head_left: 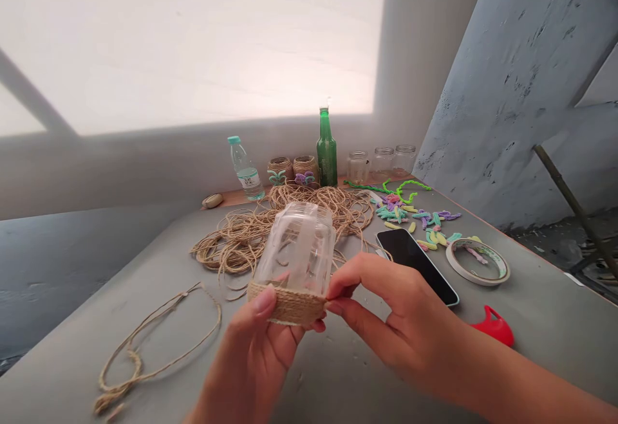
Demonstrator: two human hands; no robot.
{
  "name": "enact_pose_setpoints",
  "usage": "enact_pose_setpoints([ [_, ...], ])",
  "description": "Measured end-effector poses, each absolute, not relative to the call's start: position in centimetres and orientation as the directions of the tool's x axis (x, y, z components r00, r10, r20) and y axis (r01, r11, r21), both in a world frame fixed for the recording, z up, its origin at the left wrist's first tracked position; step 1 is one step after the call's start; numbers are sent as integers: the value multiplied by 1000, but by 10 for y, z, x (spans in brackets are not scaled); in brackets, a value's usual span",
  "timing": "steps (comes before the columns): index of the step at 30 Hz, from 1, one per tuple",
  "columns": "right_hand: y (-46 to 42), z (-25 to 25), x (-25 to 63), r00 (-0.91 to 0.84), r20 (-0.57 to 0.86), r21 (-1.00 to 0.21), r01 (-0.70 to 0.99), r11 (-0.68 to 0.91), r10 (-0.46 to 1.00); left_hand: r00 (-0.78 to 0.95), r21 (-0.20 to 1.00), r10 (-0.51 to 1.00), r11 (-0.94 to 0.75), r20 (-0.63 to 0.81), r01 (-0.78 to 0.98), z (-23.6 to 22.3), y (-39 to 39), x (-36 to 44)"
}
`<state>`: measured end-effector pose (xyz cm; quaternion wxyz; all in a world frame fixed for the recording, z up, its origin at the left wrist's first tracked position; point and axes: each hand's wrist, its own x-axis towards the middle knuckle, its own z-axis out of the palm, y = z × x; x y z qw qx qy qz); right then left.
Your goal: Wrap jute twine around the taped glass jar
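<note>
A clear glass jar (295,250) is tilted in front of me, its lower part wound with jute twine (287,303). My left hand (258,356) grips the wrapped end from below, with the thumb on the twine. My right hand (398,321) pinches the right edge of the wrapping between thumb and forefinger. Behind the jar lies a loose pile of jute twine (284,234), and a separate twine length (140,359) lies to the left of my hands.
A smartphone (415,263), a tape roll (477,262), a red plastic object (495,326) and pastel pipe-cleaner pieces (410,218) lie on the grey table (120,295) to the right. A green bottle (327,150), water bottle (246,170) and several jars (381,163) stand along the far edge.
</note>
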<state>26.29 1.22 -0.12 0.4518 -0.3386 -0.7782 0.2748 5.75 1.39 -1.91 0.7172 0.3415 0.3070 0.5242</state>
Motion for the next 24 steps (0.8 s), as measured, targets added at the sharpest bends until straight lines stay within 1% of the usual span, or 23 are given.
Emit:
enact_pose_setpoints([
  [2,13,-1,263,-370,517,-724,292,625,772,264,790,961,229,-89,-568,-17,13,56],
  [5,13,2,263,-398,482,-736,301,607,781,277,709,950,293,-142,-642,-15,13,55],
  [7,12,4,263,-420,451,-746,307,591,788,316,667,936,336,-156,-665,-13,13,54],
  [9,12,6,262,-427,431,-755,312,577,795,378,656,916,367,-133,-659,-12,14,54],
  [13,13,8,260,-418,433,-767,294,570,799,476,673,874,412,-100,-614,-11,15,55],
  [18,10,7,261,-414,444,-766,284,577,794,492,716,866,399,-88,-573,-14,15,55],
  [20,9,7,261,-398,456,-759,293,581,796,475,751,875,379,-99,-541,-14,16,56],
  [24,8,8,261,-399,444,-755,315,575,802,355,776,921,338,-157,-533,-14,18,55],
])
